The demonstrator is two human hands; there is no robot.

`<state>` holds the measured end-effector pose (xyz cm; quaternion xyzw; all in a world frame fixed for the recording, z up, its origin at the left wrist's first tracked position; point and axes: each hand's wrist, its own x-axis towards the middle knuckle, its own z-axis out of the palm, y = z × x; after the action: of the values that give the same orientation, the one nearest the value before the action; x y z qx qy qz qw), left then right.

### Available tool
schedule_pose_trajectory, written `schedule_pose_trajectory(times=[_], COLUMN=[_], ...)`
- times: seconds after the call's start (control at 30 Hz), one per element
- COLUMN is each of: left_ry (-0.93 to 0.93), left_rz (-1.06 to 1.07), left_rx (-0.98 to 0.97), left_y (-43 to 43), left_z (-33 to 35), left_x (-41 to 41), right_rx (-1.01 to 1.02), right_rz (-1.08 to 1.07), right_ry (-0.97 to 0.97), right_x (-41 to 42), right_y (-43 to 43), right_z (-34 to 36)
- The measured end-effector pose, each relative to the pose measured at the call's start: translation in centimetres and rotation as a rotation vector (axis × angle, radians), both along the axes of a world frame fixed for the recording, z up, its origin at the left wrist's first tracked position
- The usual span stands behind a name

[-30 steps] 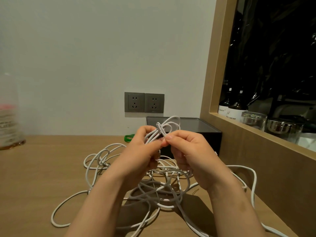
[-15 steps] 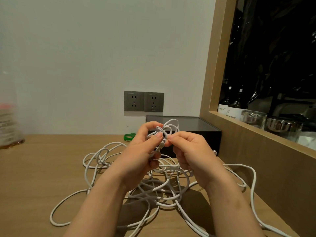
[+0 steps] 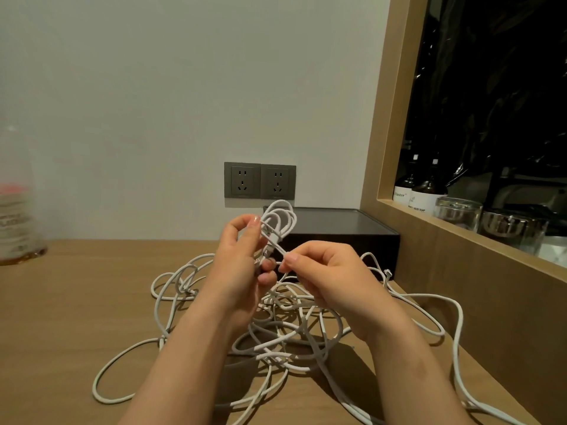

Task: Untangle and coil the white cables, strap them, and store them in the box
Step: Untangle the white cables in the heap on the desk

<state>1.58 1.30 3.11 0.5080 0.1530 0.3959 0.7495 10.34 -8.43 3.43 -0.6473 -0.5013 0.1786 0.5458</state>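
1. Nearest the viewer, in front of the flat black rectangular box (image 3: 337, 231), a loose tangle of thin white cables (image 3: 276, 343) lies spread over the light wooden tabletop (image 3: 76, 302). Its long loops run out past both ends of the box.
2. Above that tangle, two bare forearms reach toward the box.
3. At the box's left end, the left hand (image 3: 242, 265) is raised off the table. Its thumb and fingers are curled round a small bunch of cable loops (image 3: 280, 220), which stands up above the fingertips.
4. Just in front of the box's middle, the right hand (image 3: 331, 277) pinches a single white strand between thumb and forefinger. The strand runs up into the bunch, and the other fingers are curled in.
5. Near the box's front right corner, a small white connector end (image 3: 388, 274) shows among the strands.
6. The box itself sits on the tabletop against the white wall.
7. Just above the box's left end, two grey wall sockets (image 3: 260, 180) sit side by side.
8. Far to the left of the box stands a blurred clear bottle (image 3: 17, 216). To the right of the box, a wooden-framed recess (image 3: 383, 148) holds dark labelled bottles (image 3: 420, 194) and glass jars (image 3: 457, 213).
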Motion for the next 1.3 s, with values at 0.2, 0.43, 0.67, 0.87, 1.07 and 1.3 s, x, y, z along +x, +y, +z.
schedule_pose_trajectory(times=[0.2, 0.43, 0.67, 0.87, 1.07, 1.3], left_ry=[-0.062, 0.074, 0.455, 0.651, 0.42, 0.221], left_rz=[-0.004, -0.099, -0.203, 0.167, 0.223, 0.042], left_rx=[-0.113, 0.002, 0.503, 0.828, 0.651, 0.21], left_y=[1.0, 1.6, 1.4, 1.1, 0.6, 0.4], left_z=[0.3, 0.0, 0.3, 0.1, -0.3, -0.4], left_x=[-0.9, -1.7, -3.0, -1.8, -0.8, -0.6], right_rx=[-0.064, -0.096, 0.033, 0.18, 0.248, 0.265], right_rz=[-0.04, -0.173, -0.192, -0.152, -0.146, -0.179], right_ry=[0.009, 0.072, 0.17, 0.071, -0.112, -0.2], right_x=[0.9, 1.6, 1.9, 0.8, -0.2, -0.4], right_y=[-0.1, 0.3, 0.1, 0.1, 0.9, 1.6], right_z=[-0.4, -1.5, -1.3, -0.3, -0.4, -1.1])
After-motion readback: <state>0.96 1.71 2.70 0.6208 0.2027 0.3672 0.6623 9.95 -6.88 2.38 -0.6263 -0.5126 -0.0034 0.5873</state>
